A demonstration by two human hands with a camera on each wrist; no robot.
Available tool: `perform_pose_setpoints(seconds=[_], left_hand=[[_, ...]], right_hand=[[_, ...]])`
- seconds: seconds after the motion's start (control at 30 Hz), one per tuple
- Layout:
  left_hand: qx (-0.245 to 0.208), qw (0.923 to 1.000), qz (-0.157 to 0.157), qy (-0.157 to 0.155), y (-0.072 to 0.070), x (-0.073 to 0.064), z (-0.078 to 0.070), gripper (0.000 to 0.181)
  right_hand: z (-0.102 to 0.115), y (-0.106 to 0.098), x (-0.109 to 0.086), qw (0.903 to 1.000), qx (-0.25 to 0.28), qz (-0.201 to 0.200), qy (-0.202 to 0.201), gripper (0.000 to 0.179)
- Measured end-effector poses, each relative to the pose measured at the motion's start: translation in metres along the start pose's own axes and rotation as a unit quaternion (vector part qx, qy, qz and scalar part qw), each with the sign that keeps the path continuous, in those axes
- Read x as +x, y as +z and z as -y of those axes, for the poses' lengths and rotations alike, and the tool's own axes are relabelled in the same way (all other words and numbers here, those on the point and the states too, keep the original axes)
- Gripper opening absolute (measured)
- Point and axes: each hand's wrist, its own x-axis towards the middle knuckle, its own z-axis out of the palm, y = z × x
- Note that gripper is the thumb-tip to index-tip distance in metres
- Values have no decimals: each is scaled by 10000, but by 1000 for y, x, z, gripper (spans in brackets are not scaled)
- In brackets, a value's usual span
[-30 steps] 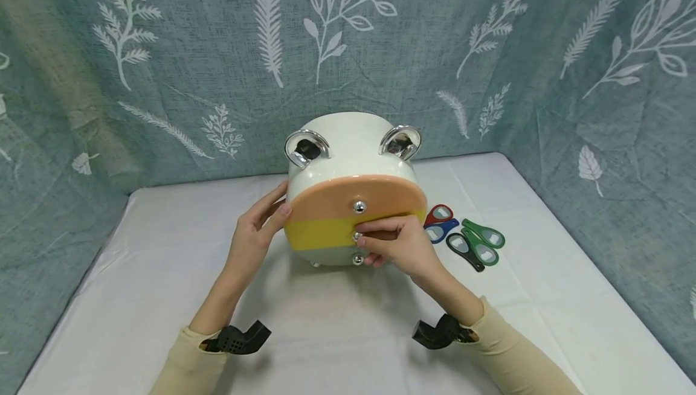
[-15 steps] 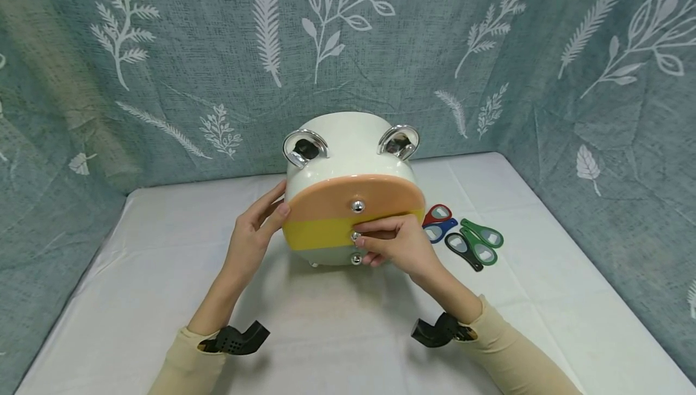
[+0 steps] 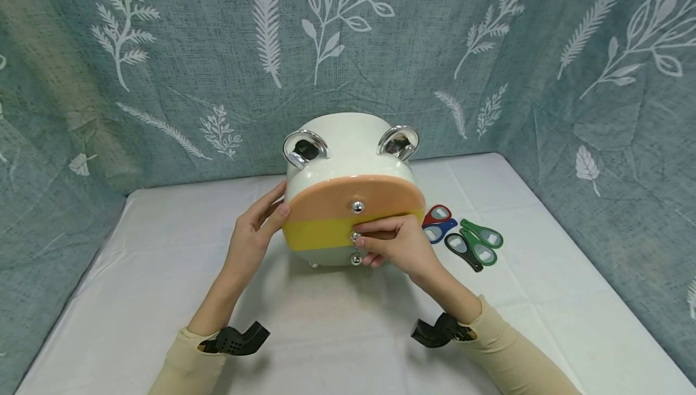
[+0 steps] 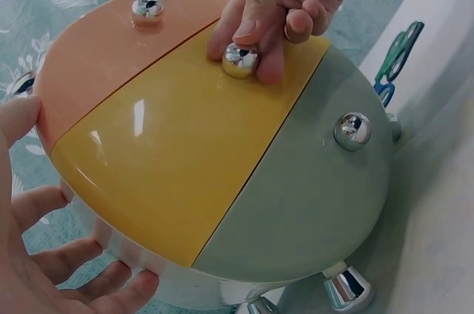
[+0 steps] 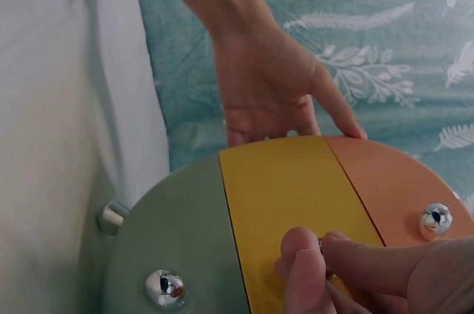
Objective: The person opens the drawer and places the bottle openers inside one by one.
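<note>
A rounded white cabinet [image 3: 348,147] with silver ring eyes stands on the table. Its front is banded in an orange drawer [image 3: 321,199], a yellow drawer [image 3: 318,235] and a grey-green drawer [image 4: 296,188], each with a round silver knob. My right hand [image 3: 399,244] pinches the yellow drawer's knob [image 4: 241,61] between thumb and fingers. The yellow front sits flush with its neighbours. Against the cabinet's left side rests my left hand [image 3: 258,220], thumb at the front edge and fingers spread along the white wall.
Right of the cabinet lie several flat bottle openers: a red opener [image 3: 438,214], a blue opener [image 3: 440,231], a black opener [image 3: 463,251] and green openers [image 3: 481,233]. A white cloth covers the table [image 3: 337,328]. Behind hangs a patterned teal curtain [image 3: 217,51].
</note>
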Motion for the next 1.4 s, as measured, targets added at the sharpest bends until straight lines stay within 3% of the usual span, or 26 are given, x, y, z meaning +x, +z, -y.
perform_pose_setpoints(seconds=[0.2, 0.77, 1.4], left_hand=[[-38, 10000, -19, -32, -2, -1, 0, 47], [-28, 10000, -1, -94, -1, 1, 0, 49], [17, 10000, 23, -86, -2, 1, -2, 53]], right_hand=[[0, 1, 0, 10000, 64, 35, 35, 21], [-6, 4, -12, 9991, 95, -103, -407, 19], [-3, 8, -54, 9996, 171, 114, -168, 21]])
